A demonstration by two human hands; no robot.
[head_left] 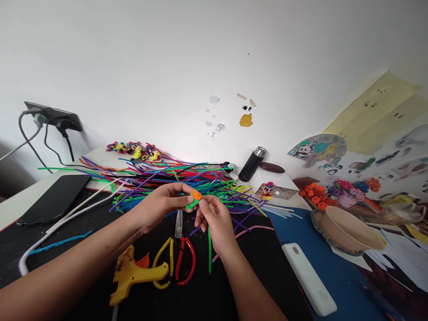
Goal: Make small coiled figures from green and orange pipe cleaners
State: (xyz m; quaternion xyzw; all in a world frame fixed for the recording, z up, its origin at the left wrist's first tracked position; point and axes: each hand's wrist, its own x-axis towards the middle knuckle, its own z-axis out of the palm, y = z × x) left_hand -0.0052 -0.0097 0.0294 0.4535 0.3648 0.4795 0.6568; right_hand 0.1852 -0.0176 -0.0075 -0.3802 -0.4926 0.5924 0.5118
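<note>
Both my hands meet above the black mat, around a small coiled piece of pipe cleaner, orange on top [197, 195] and green below [191, 205]. My left hand [163, 203] pinches it from the left between thumb and fingers. From the right, my right hand [216, 220] closes thumb and fingertips on its edge. A green pipe cleaner [209, 252] hangs or lies below the right hand; whether it joins the piece I cannot tell. Under the hands lie red-handled scissors [183, 258], a yellow-handled tool [162, 263] and a yellow glue gun [133, 276].
Behind my hands spreads a pile of coloured pipe cleaners [143, 183]. A black phone [55, 198] and white cable [28, 254] lie left. Rightward are a black flask [251, 165], a small pipe-cleaner figure [267, 191], a white oblong device [309, 278] and a bowl [354, 229].
</note>
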